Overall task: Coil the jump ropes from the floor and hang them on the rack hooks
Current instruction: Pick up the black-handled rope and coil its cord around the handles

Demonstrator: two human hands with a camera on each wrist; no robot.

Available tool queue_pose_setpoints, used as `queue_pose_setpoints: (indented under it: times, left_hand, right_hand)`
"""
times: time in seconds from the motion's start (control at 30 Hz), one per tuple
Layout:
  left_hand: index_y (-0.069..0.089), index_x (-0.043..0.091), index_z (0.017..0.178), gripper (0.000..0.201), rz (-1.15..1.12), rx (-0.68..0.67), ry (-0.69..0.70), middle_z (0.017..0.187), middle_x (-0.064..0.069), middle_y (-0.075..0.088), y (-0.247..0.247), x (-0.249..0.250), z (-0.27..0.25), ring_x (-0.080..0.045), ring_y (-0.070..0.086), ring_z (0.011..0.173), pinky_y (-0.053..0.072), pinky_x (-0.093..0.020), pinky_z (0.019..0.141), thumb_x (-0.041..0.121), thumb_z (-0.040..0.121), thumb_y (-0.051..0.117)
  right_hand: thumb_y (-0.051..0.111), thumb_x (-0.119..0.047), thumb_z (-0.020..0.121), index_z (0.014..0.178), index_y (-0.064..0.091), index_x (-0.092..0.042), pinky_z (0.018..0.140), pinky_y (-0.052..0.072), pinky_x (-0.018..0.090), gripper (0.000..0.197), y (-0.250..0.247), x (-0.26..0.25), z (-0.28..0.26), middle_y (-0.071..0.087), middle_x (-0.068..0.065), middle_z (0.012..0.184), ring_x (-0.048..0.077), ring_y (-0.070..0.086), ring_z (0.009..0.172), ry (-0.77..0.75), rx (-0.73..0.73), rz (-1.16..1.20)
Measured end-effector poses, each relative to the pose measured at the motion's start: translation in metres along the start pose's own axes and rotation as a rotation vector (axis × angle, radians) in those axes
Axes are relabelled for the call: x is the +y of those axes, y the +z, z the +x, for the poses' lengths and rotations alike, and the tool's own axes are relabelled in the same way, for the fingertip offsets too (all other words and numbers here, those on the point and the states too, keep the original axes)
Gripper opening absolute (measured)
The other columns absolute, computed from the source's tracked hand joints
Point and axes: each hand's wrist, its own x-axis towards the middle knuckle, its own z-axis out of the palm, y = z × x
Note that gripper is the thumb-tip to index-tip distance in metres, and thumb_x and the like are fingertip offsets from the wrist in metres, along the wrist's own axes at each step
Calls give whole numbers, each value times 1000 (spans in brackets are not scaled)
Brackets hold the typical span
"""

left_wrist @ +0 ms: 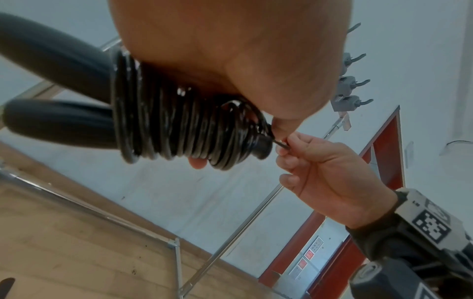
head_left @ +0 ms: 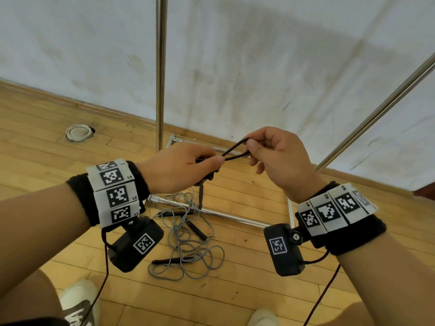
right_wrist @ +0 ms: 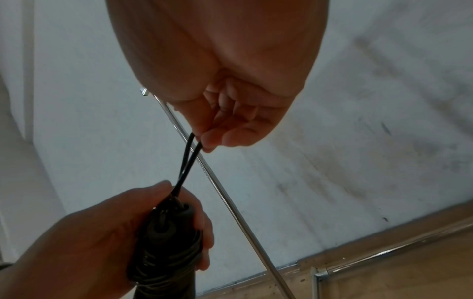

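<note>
Your left hand (head_left: 186, 169) gripped the black jump rope (left_wrist: 179, 125), fingers (right_wrist: 202, 224) curled round its two handles with the cord wound in tight turns about them. Your right hand (head_left: 277, 154) pinched a short loop of that cord (head_left: 235, 149) between thumb and fingers (left_wrist: 286, 141), drawn out from the top of the bundle; both hands were held above the floor, in front of the rack. A grey jump rope (head_left: 188, 245) lay uncoiled in a loose tangle on the wooden floor (head_left: 235, 290), its black handles among the loops, just beside the rack's chrome base rail (head_left: 226, 215). The rack's upright pole (head_left: 161, 74) stood near the wall edge of the floor. Grey hooks (left_wrist: 350, 83) showed on the rack in the left wrist view.
</note>
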Motion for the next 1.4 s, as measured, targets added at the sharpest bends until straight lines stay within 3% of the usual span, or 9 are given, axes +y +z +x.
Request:
queue_pose_setpoints:
  times: [0.13, 0.47, 0.7, 0.8, 0.87, 0.97, 1.17, 1.3, 1.4]
  left_hand:
    - [64, 32, 95, 16, -73, 5, -6, 79, 10, 67, -3, -5, 2, -5, 63, 63, 50, -16, 58, 32, 99, 48]
    - [69, 16, 105, 26, -36, 22, -34, 80, 3, 69, -7, -10, 7, -5, 63, 60, 45, -11, 50, 27, 102, 47]
    - [69, 31, 90, 21, -2, 19, -55, 85, 7, 72, 5, -8, 5, -4, 67, 79, 54, -15, 65, 15, 88, 55]
    - [66, 31, 89, 19, -55, -18, -1, 92, 11, 73, 10, 0, 4, -4, 67, 92, 54, -27, 83, 17, 80, 56]
    - [65, 31, 89, 7, -90, -30, 11, 88, 11, 73, 13, 5, 4, -7, 68, 89, 55, -33, 82, 27, 88, 59]
    - [68, 28, 93, 16, -26, 2, 27, 83, 12, 73, 15, 9, 4, -10, 68, 80, 57, -39, 78, 38, 97, 55]
    - [74, 24, 95, 14, 28, 45, 62, 78, 16, 73, 14, 10, 1, -1, 68, 74, 51, -15, 66, 28, 96, 60]
    - [74, 17, 95, 11, -89, 119, 42, 79, 7, 76, 6, 9, 4, -11, 73, 79, 60, -38, 79, 18, 95, 63]
    - [72, 11, 94, 10, -189, 134, 62, 80, -1, 76, 4, 12, 4, -17, 75, 82, 61, -40, 80, 12, 95, 62]
  right_hand:
    - [58, -9, 96, 89, 67, -26, 48, 49, 21, 20, -9, -5, 3, 68, -7, 73, 4, 61, 60, -44, 100, 13]
    - [60, -8, 95, 91, 68, -25, 49, 51, 22, 19, -18, -8, 3, 71, -3, 78, 8, 64, 63, -72, 156, 35]
    - [64, -7, 92, 93, 72, -15, 52, 54, 25, 11, -4, -10, -2, 71, 1, 68, 16, 69, 61, -10, 107, 84]
    - [65, -7, 91, 87, 72, -16, 49, 53, 24, 12, 0, -13, -2, 72, 5, 65, 19, 70, 59, -10, 114, 124]
    - [65, -8, 91, 84, 72, -13, 48, 53, 25, 11, -1, -15, -2, 71, 5, 62, 18, 69, 55, -4, 102, 146]
    - [65, -8, 88, 83, 71, -9, 48, 52, 26, 8, -4, -11, -1, 68, 1, 59, 15, 66, 52, 33, 53, 109]
    - [59, -4, 92, 105, 73, -14, 71, 60, 32, 21, -8, 0, -5, 72, 9, 95, 22, 70, 87, -25, -139, 108]
    - [70, -10, 87, 106, 71, -6, 89, 57, 36, 20, -11, 1, -9, 72, 14, 104, 26, 68, 99, -101, -244, 178]
    - [74, 3, 81, 90, 69, -6, 83, 56, 35, 13, -9, 2, -7, 70, 11, 86, 20, 67, 83, -155, -143, 171]
